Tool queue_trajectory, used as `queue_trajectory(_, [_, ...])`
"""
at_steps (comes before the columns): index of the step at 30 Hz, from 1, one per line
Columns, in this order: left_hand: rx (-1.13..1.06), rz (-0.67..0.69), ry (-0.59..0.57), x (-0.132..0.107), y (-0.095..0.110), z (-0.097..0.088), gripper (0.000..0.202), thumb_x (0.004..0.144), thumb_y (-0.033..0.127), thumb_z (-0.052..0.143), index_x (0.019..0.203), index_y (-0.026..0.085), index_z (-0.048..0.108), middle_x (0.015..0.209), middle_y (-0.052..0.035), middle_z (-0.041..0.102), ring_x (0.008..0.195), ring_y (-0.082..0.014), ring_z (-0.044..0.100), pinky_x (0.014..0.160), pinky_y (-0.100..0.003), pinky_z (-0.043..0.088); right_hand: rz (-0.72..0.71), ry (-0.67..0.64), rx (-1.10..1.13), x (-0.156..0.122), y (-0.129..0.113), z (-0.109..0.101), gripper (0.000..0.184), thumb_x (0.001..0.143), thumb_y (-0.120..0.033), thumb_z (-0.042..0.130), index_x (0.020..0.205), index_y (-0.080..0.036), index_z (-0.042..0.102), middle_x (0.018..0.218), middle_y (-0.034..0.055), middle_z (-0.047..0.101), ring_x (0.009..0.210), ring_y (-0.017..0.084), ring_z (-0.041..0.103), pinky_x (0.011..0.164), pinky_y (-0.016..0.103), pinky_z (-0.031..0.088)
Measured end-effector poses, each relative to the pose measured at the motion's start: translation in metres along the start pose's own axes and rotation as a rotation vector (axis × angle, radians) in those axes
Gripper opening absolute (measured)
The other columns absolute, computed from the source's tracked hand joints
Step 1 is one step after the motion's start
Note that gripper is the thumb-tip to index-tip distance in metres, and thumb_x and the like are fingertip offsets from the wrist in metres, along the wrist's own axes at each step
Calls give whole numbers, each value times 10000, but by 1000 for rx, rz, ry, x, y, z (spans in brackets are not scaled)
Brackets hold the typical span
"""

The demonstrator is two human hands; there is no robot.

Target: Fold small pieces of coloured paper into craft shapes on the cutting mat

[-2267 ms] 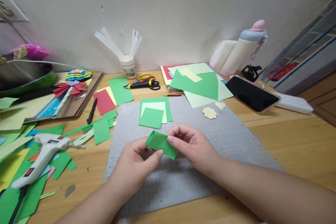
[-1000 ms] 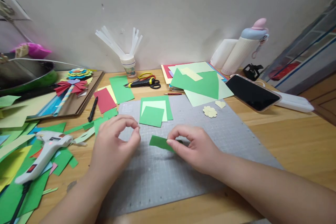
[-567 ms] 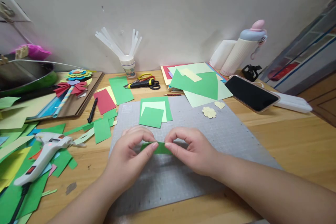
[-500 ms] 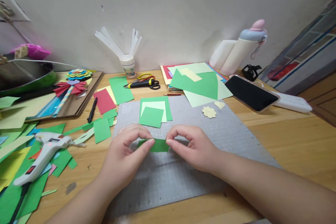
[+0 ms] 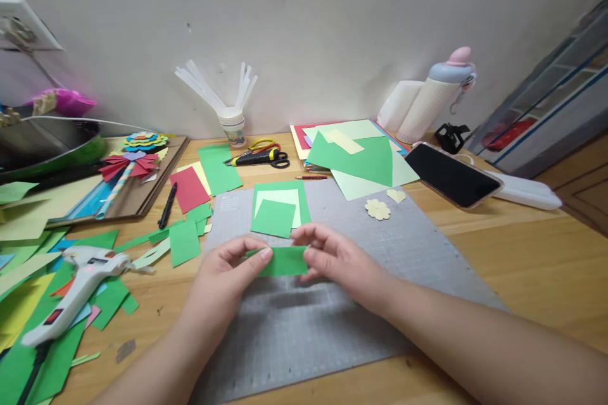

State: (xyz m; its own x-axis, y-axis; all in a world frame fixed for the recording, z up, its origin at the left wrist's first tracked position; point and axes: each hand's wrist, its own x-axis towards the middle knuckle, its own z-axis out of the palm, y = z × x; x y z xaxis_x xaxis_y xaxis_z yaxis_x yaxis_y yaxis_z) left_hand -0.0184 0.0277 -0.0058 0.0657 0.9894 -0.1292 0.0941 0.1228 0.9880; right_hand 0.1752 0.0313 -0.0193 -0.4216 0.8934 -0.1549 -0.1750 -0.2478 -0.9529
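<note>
Between my hands, a small green paper piece [image 5: 285, 262] is held up a little above the grey cutting mat [image 5: 361, 329]. My left hand [image 5: 232, 272] pinches its left end between thumb and fingers. At the right end, my right hand [image 5: 339, 262] grips it with the thumb in front and fingers behind. Just beyond, a green square [image 5: 273, 218] lies on a pale green sheet [image 5: 266, 195] and a larger green sheet [image 5: 305, 199]. To the right on the mat are a cream paper flower [image 5: 377, 209] and a cream paper heart [image 5: 396, 195].
A white glue gun [image 5: 71, 297] rests on green scraps at the left. Behind the mat are a utility knife [image 5: 254, 157], scissors [image 5: 280, 160], a paper cup [image 5: 232, 126] of white sticks and stacked paper [image 5: 361, 161]. A phone [image 5: 453, 174] and a bottle [image 5: 434, 104] stand right.
The green paper has turned so that its face shows more. My right hand's fingers have shifted behind its right end, and the thumb lies on the front. The view has tilted slightly upward.
</note>
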Motion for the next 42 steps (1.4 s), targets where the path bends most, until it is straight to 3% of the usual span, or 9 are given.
queue_trajectory(4, [48, -23, -45, -2, -4, 7, 170, 749, 360, 652, 732, 191, 639, 725, -3, 624, 721, -172, 573, 658, -262, 443, 84, -65, 25, -2, 6, 6, 306, 714, -437, 710, 785, -157, 609, 747, -1, 613, 682, 112, 597, 699, 277, 493])
queue_trajectory(9, [327, 205, -64, -5, -5, 5, 327, 816, 343, 603, 1133, 266, 589, 1112, -60, 638, 1101, -245, 534, 938, -391, 388, 204, -50, 75, -1, 1, 0, 307, 726, -420, 705, 817, -139, 622, 675, 3, 629, 607, 106, 604, 626, 254, 491])
queue_trajectory(15, [587, 395, -146, -7, -3, 4, 230, 761, 298, 671, 989, 274, 681, 1032, -54, 689, 1037, -279, 564, 945, -457, 332, 198, -61, 111, 2, 1, -3, 317, 739, -438, 703, 771, -141, 597, 653, -15, 610, 556, 83, 583, 577, 222, 480])
queue_trajectory(18, [506, 322, -122, -5, -4, 4, 125, 788, 276, 623, 876, 238, 703, 908, -45, 705, 926, -255, 597, 877, -409, 385, 154, -37, 105, 3, 5, -3, 372, 711, -486, 715, 711, -153, 548, 609, -21, 610, 538, 87, 588, 568, 220, 478])
queue_trajectory(24, [6, -71, -168, -2, -3, 5, 262, 846, 377, 553, 825, 190, 735, 790, -44, 718, 747, -203, 599, 712, -289, 448, 105, -3, 101, 5, 6, -4, 345, 733, -448, 712, 699, -159, 526, 644, -17, 619, 573, 91, 593, 588, 226, 482])
queue_trajectory(31, [-54, -109, -271, -6, -7, 8, 271, 857, 374, 551, 767, 183, 722, 766, -37, 692, 772, -193, 584, 748, -283, 437, 163, -18, 163, 5, 5, -3, 246, 770, -371, 684, 852, -147, 620, 706, -3, 604, 595, 92, 567, 541, 206, 462])
queue_trajectory(33, [-58, -102, -259, -6, -9, 8, 209, 848, 346, 566, 838, 185, 699, 785, -34, 676, 787, -192, 586, 751, -288, 444, 169, -3, 166, 6, 6, -4, 230, 787, -356, 666, 855, -138, 637, 710, 8, 610, 599, 90, 564, 550, 206, 464])
queue_trajectory(38, [30, 73, -162, -8, -14, 8, 385, 880, 267, 522, 1261, 297, 479, 946, -21, 649, 868, -180, 592, 781, -302, 457, 183, 7, 171, 6, 6, -4, 231, 816, -342, 627, 946, -153, 652, 726, 24, 635, 614, 106, 586, 544, 222, 497])
queue_trajectory(42, [272, 269, -149, -8, -16, 5, 342, 906, 160, 419, 1145, 341, 584, 1114, -12, 615, 1043, -177, 551, 887, -310, 423, 185, 52, 181, 6, 6, -4, 232, 810, -337, 630, 943, -148, 652, 694, 21, 628, 578, 109, 590, 496, 224, 515])
